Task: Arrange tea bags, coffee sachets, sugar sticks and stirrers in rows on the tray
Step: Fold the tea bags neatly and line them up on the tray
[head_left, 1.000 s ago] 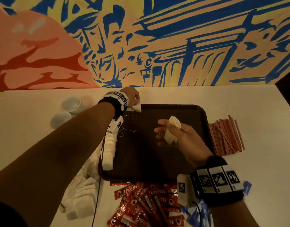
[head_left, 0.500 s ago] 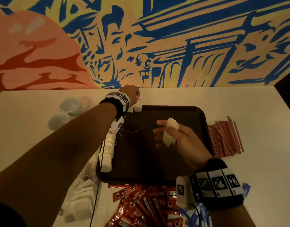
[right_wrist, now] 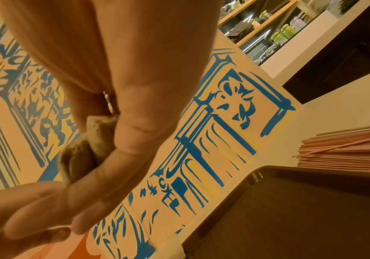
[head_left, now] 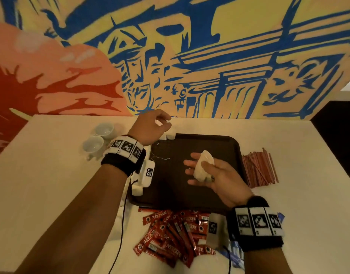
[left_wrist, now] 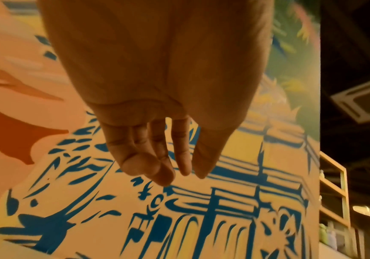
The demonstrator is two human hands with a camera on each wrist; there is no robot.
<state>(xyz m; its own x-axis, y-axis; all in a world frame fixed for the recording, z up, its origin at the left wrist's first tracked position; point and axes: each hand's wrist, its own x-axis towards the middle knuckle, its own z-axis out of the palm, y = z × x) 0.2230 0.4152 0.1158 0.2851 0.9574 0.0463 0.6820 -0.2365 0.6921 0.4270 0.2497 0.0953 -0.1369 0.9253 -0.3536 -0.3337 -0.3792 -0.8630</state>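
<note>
Left hand (head_left: 150,126) now raised off tray (head_left: 225,141) corner, fingers slack; right hand (head_left: 215,175) fingers round tea bag (head_left: 202,165).

"NESCAFE" on red coffee sachets (head_left: 166,232)

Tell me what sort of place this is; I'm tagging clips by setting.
Probably a café or hotel refreshment counter: a painted mural behind the table, white cups, coffee sachets, and stocked shelves.

Head view high above the counter (head_left: 51,175), facing forward and down, wrist views close along each palm, facing the mural (head_left: 209,66), shared by all three
</note>
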